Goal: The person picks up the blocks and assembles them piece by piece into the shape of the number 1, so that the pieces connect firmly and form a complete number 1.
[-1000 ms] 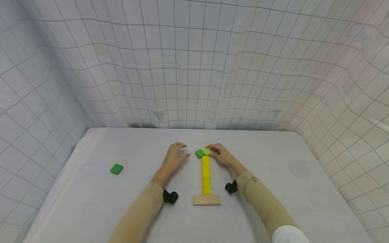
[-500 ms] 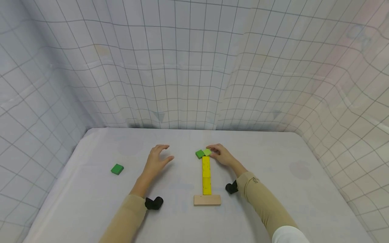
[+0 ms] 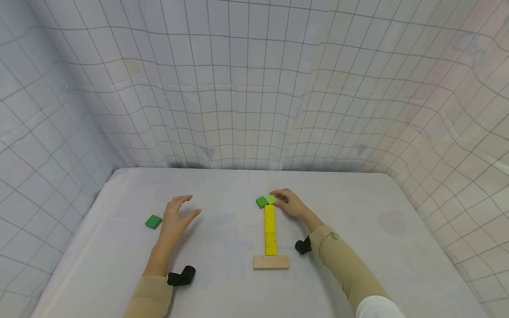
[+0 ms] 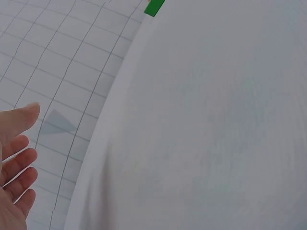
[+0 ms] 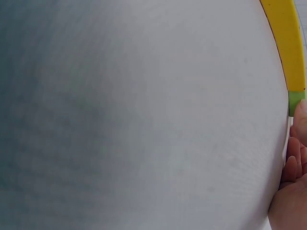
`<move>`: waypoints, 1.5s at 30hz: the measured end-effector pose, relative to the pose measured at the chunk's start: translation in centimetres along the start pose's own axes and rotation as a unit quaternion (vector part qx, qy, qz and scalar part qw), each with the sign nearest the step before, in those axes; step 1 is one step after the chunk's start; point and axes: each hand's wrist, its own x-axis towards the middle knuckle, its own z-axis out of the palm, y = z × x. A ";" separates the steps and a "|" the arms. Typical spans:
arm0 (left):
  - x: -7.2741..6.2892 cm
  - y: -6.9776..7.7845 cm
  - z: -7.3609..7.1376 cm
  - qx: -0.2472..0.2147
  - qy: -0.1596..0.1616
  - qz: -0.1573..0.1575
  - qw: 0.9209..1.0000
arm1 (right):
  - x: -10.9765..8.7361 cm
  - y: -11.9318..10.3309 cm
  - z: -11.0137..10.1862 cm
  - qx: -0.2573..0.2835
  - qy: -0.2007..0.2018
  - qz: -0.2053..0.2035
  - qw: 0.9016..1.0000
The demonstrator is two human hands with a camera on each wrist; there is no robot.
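My left hand (image 3: 175, 221) is just right of a lone green block (image 3: 153, 221), apart from it. Its thumb and fingers are spread, with nothing between them. In the head view, my right hand (image 3: 291, 203) pinches a light green block (image 3: 271, 199) between thumb and fingers; the thumb also shows against that block (image 5: 296, 103) in the right wrist view. Beside the light green block sits a darker green block (image 3: 261, 202). Two yellow blocks (image 3: 270, 229) run end to end down from there to a plain wooden block (image 3: 271, 262) lying crosswise.
A white cloth covers the table (image 3: 222, 291). Behind it and at both sides hangs a white gridded curtain (image 3: 254, 110). A black wrist-worn camera (image 3: 181, 276) is on the left wrist, and another black camera (image 3: 303, 245) is on the right wrist.
My left hand has swept left, away from the green and yellow blocks to beside the lone green block. My right hand has stayed at the light green block.
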 end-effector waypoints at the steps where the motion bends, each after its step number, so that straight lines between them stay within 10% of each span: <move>1: -0.2 -0.1 -0.3 -0.001 0.006 -0.003 1.000 | 0.0 0.0 0.0 0.000 0.000 0.000 1.000; 20: -3.0 -2.8 -5.6 0.019 0.094 -0.057 0.994 | -0.1 0.2 0.0 0.002 0.000 -0.015 1.000; 45: -4.6 -5.0 -7.0 0.061 0.062 -0.091 0.992 | 0.1 0.2 0.0 0.004 -0.004 0.006 1.000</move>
